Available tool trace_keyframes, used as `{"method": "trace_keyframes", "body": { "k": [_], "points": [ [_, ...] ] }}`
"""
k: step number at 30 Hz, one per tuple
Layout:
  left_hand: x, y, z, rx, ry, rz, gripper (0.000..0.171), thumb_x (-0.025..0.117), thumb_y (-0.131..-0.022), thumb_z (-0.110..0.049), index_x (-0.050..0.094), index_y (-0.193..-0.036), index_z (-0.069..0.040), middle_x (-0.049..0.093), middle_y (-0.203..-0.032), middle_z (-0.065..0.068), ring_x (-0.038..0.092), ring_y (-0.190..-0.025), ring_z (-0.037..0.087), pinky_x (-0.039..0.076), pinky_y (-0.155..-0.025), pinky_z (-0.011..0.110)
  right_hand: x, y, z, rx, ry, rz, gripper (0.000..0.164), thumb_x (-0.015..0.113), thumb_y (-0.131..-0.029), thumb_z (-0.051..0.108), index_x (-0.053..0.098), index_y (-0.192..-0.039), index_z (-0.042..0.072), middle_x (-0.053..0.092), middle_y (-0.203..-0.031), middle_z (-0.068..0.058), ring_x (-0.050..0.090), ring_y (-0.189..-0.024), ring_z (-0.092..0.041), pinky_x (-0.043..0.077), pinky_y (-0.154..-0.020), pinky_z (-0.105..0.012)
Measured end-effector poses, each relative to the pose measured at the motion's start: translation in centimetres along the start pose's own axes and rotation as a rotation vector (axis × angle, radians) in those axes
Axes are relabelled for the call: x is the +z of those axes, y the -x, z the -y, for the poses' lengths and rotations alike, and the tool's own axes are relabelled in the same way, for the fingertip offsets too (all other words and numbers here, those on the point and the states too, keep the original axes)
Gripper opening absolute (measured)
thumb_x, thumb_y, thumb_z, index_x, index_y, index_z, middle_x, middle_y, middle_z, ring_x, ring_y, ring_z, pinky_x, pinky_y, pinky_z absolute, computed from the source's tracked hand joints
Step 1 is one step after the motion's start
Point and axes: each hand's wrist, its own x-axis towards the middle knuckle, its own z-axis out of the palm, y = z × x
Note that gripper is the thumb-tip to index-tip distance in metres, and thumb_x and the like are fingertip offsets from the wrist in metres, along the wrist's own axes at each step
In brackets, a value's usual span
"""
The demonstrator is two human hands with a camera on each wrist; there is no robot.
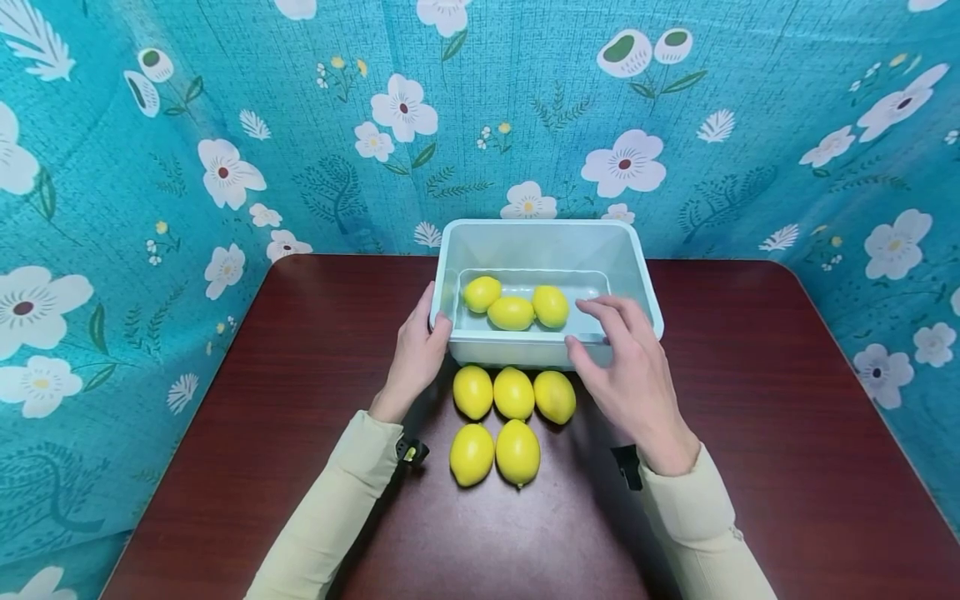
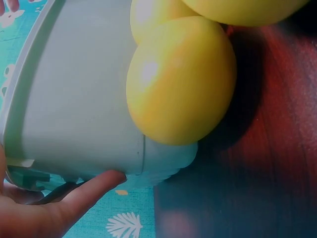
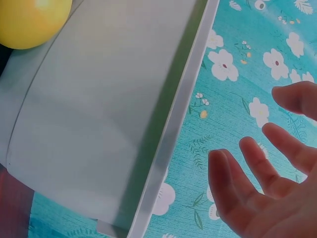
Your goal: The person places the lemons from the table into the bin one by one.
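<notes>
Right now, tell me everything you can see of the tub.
The tub is an open, pale blue-green rectangular box, seemingly plastic, with smooth walls and a rim. It stands upright at the far edge of the table, lengthwise along it. Three lemons lie inside, mostly left of centre. The left hand holds its front left corner; the right hand is over its right front, with no clear contact. More lemons lie just before its front wall, contact uncertain.

I see smooth, faintly glossy plastic in the pale grey-green rectangular bin, shiny smooth skin on the oval yellow lemons, sheen on the dark red-brown wood-grain tabletop; my feed shows the turquoise floral cloth matt.
</notes>
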Motion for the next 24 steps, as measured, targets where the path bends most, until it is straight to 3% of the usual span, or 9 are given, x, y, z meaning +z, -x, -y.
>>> {"method": "trace_keyframes", "body": {
  "k": [10,15,24],
  "points": [
    [0.1,-0.1,0.2,0.005,0.007,-0.002,0.06,0.04,-0.098,-0.025,0.023,-0.155,-0.023,0.034,-0.156,0.003,0.042,-0.136,0.021,0.036,-0.111,0.044,-0.3,0.6,0.3,-0.005,0.01,-0.012,0.041,0.074,-0.081,0.014,0.064,-0.119,0.004,0.059,-0.115,-0.013,0.057,-0.099,-0.025,0.048,-0.07,-0.038],
    [0.0,-0.2,0.1,0.006,0.006,0.001,0.06,0.04,-0.098,-0.025,0.022,-0.155,-0.022,0.033,-0.157,0.003,0.04,-0.137,0.02,0.035,-0.112,0.044,-0.4,0.9,0.5,-0.002,0.007,-0.005,0.04,0.073,-0.081,0.014,0.064,-0.119,0.004,0.059,-0.113,-0.012,0.056,-0.091,-0.021,0.043,-0.064,-0.031],
    [0.0,-0.1,0.3,0.005,0.003,0.004,0.061,0.037,-0.096,-0.031,0.022,-0.155,-0.024,0.032,-0.157,0.002,0.04,-0.138,0.02,0.035,-0.112,0.044,-0.4,1.8,0.8,0.001,0.012,0.034,0.04,0.074,-0.08,0.012,0.064,-0.119,0.005,0.06,-0.111,-0.009,0.056,-0.094,-0.021,0.045,-0.074,-0.032]
  ]
}}
